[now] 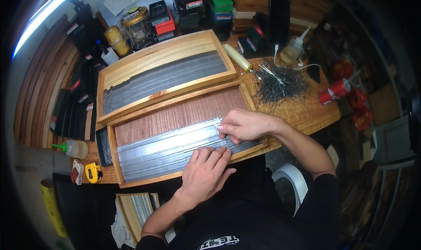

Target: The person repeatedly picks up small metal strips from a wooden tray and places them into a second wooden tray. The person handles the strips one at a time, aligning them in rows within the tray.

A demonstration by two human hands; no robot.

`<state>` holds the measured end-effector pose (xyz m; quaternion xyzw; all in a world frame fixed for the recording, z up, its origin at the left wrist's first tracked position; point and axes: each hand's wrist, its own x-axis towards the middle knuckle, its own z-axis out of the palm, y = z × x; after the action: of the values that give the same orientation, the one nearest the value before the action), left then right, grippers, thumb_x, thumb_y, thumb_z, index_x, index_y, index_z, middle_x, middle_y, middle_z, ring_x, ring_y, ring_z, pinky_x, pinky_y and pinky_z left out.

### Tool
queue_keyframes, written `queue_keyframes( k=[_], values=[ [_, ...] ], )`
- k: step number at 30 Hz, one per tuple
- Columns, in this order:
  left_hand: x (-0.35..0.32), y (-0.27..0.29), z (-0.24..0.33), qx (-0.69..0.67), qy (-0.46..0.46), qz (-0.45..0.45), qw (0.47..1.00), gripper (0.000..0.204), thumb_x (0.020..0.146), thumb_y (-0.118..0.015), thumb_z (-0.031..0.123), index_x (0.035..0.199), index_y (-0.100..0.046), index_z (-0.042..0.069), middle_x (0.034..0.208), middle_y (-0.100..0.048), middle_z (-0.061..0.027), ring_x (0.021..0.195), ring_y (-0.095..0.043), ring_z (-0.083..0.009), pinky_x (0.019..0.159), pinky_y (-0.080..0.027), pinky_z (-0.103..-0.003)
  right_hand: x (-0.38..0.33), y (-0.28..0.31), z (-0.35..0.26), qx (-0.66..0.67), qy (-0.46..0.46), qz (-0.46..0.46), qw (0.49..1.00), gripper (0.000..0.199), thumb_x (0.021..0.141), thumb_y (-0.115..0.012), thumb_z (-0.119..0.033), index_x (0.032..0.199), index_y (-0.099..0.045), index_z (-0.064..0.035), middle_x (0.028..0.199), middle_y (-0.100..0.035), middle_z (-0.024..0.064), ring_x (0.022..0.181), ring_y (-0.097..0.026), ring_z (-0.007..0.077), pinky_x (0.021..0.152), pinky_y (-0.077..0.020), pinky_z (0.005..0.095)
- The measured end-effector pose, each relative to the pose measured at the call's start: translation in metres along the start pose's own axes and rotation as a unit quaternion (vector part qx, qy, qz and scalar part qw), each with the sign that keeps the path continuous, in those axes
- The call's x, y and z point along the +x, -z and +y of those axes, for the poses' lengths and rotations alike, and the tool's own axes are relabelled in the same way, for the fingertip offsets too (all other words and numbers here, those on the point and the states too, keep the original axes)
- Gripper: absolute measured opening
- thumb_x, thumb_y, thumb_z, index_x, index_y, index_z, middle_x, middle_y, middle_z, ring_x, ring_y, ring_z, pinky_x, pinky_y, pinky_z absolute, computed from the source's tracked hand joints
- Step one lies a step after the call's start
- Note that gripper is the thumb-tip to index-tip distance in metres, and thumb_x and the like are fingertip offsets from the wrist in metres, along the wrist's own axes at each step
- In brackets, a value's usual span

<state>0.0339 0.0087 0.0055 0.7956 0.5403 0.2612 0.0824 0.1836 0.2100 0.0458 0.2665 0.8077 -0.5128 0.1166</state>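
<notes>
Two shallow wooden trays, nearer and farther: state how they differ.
The nearer tray has a reddish-brown base; the farther tray a pale yellow one. The left hand and right hand are at the nearer tray, neither at the farther tray. Both trays are rectangular, wood-framed and hold grey strips.

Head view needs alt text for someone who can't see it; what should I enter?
A person's left hand and right hand touch grey strips laid in rows in a shallow wooden tray on a wooden bench. A second tray of similar strips sits beyond it, and a heap of thin dark pieces lies to the right.
</notes>
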Motion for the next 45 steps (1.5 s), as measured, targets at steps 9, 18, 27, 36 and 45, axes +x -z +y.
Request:
queue_keyframes(
  k=[9,18,27,36,45],
  values=[
    [0.003,-0.002,0.0,0.021,-0.032,0.007,0.999,0.06,0.093,-0.084,0.033,0.14,-0.066,0.001,0.137,-0.069,-0.0118,0.119,-0.063,-0.03,0.099,-0.05,-0.042,-0.005,-0.004,-0.004,-0.06,-0.053,-0.02,0.997,0.041,0.112,-0.051,-0.025,0.099,-0.078,0.0029,0.072,-0.075,0.0101,0.067,-0.07,0.023,0.071,-0.0563,0.0413],
    [-0.003,-0.004,-0.001,-0.023,0.005,0.067,0.997,0.056,0.09,-0.087,0.024,0.135,-0.067,-0.001,0.111,-0.071,-0.0112,0.102,-0.064,-0.0281,0.088,-0.052,-0.04,0.018,-0.011,-0.021,-0.029,-0.014,-0.038,0.999,0.041,0.114,-0.048,-0.021,0.105,-0.077,0.0064,0.069,-0.073,0.0111,0.066,-0.07,0.0226,0.073,-0.0571,0.0414],
    [-0.025,0.064,-0.028,0.044,0.055,0.005,0.998,0.037,0.098,-0.082,0.033,0.114,-0.074,0.001,0.086,-0.069,-0.0083,0.09,-0.06,-0.0232,0.082,-0.047,-0.039,0.075,0.055,-0.072,-0.016,0.156,0.216,0.964,0.049,0.117,-0.046,-0.037,0.101,-0.072,0.0015,0.075,-0.068,0.0115,0.072,-0.067,0.024,0.073,-0.0553,0.0451],
    [0.11,0.075,-0.121,0.023,0.033,-0.013,0.999,0.045,0.109,-0.064,0.029,0.137,-0.065,-0.006,0.152,-0.061,-0.0273,0.14,-0.058,-0.0411,0.119,-0.043,-0.05,0.162,0.162,-0.045,-0.186,0.089,0.297,0.932,0.071,0.116,-0.036,-0.051,0.111,-0.076,0.007,0.116,-0.073,0.0361,0.117,-0.068,0.053,0.101,-0.053,0.0571],
    [0.147,0.041,-0.145,-0.004,0.082,-0.021,0.996,0.045,0.111,-0.06,0.03,0.137,-0.068,-0.006,0.148,-0.064,-0.0277,0.146,-0.054,-0.0422,0.122,-0.04,-0.051,0.187,0.157,-0.032,-0.224,0.099,0.277,0.929,0.071,0.116,-0.035,-0.052,0.116,-0.074,0.0071,0.115,-0.072,0.0375,0.117,-0.067,0.0543,0.105,-0.051,0.0558]
  ],
)
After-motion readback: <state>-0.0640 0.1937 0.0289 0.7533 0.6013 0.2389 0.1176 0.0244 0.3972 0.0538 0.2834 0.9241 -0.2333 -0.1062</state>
